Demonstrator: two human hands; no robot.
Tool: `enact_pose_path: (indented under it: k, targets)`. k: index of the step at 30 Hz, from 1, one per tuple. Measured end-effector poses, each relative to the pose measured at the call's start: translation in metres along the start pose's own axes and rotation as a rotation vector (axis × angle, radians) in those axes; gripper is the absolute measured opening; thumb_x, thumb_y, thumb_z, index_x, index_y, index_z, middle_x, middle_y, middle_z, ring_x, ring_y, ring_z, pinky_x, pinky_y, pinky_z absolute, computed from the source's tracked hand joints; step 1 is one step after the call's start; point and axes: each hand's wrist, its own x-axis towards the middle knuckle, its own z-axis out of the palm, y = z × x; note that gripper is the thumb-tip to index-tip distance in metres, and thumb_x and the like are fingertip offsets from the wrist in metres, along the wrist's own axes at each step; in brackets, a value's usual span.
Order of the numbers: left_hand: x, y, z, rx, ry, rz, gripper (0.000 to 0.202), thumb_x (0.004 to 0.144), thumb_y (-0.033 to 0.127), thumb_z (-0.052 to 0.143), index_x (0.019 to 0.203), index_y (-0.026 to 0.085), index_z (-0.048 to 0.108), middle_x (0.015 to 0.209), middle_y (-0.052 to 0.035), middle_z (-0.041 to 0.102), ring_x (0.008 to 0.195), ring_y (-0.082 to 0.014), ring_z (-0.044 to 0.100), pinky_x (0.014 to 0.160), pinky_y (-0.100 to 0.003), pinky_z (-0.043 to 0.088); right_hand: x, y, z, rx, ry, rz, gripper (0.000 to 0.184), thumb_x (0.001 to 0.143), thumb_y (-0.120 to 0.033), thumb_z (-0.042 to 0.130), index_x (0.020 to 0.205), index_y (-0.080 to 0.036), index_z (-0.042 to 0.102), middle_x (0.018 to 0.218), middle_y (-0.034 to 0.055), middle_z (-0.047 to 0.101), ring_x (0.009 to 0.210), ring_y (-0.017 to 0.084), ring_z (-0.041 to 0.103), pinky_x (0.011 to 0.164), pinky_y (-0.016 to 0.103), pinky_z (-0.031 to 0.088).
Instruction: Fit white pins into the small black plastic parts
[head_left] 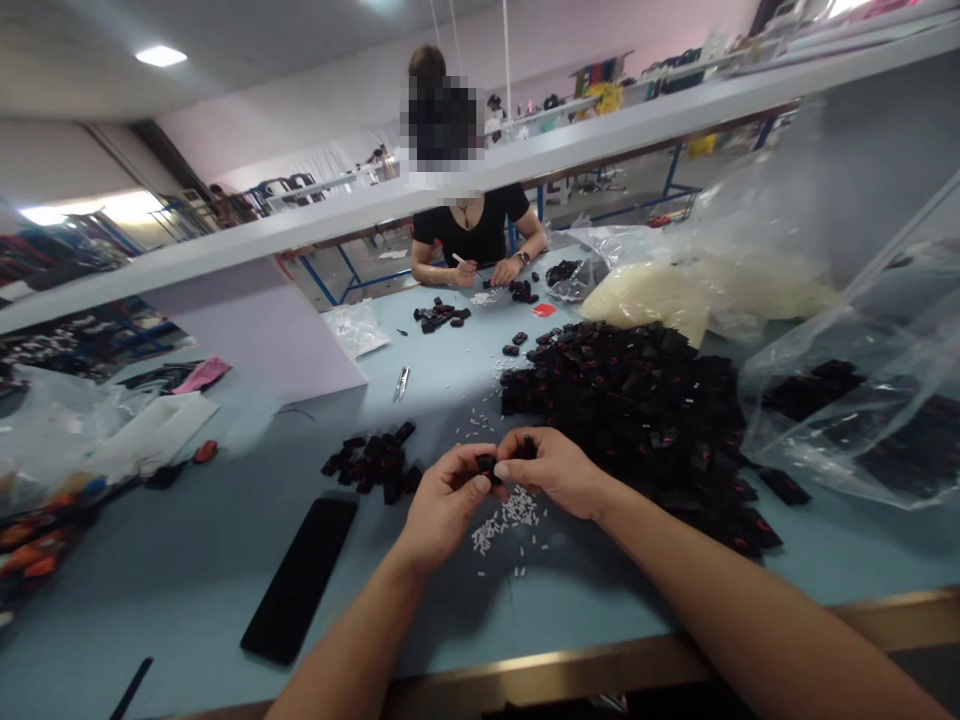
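Note:
My left hand [448, 505] and my right hand [551, 472] meet above the light blue table [187, 590], their fingertips pinching a small black piece [487, 464] with a red mark hidden or barely visible. A second dark bit [527, 447] shows behind my right fingers. Loose white plastic bits [511, 515] lie scattered just below my hands. To the right, a large heap of black pieces with red marks [630, 420] reaches close to my right wrist. A smaller heap of the same pieces [371, 465] sits left of my hands.
A black smartphone [300, 580] lies face down near my left forearm, with small snips [401, 383] further along the table. A seated co-worker [472, 225] handles small pieces opposite. Plastic bags of cream material [697, 290] and black pieces [847, 400] stand at right. Orange-handled tools [30, 550] lie at left.

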Motion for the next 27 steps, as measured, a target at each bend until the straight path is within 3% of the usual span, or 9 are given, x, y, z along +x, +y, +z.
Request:
enact_pose_path:
  k: [7, 16, 27]
  targets:
    - [0.0006, 0.0007, 0.0035, -0.124, 0.067, -0.038, 0.031, 0.076, 0.021, 0.074, 0.107, 0.022, 0.067, 0.087, -0.0020, 0.065, 0.071, -0.0144, 0.066, 0.070, -0.030, 0.053, 0.0015, -0.0003, 0.0005, -0.097, 0.047, -0.006, 0.027, 0.074, -0.039, 0.070, 0.081, -0.014, 0.066, 0.054, -0.0053, 0.050, 0.046, 0.007, 0.035, 0.044, 0.022, 0.025]
    - [-0.0001, 0.0035, 0.0069, -0.135, 0.085, -0.062, 0.034, 0.073, 0.021, 0.077, 0.106, 0.020, 0.068, 0.086, -0.0029, 0.067, 0.069, -0.0138, 0.066, 0.069, -0.029, 0.053, -0.0004, -0.0050, 0.0024, -0.164, 0.073, -0.047, 0.023, 0.073, -0.039, 0.068, 0.074, -0.015, 0.065, 0.050, -0.0062, 0.044, 0.046, 0.008, 0.032, 0.045, 0.023, 0.024]
    - [0.0004, 0.0001, 0.0048, -0.077, 0.096, -0.066, 0.035, 0.074, 0.021, 0.076, 0.108, 0.020, 0.068, 0.086, -0.0027, 0.066, 0.069, -0.0141, 0.066, 0.071, -0.029, 0.053, 0.0008, -0.0029, 0.0047, -0.261, 0.110, -0.109, 0.017, 0.074, -0.032, 0.063, 0.070, -0.015, 0.063, 0.061, -0.0023, 0.054, 0.055, 0.010, 0.041, 0.052, 0.023, 0.032]
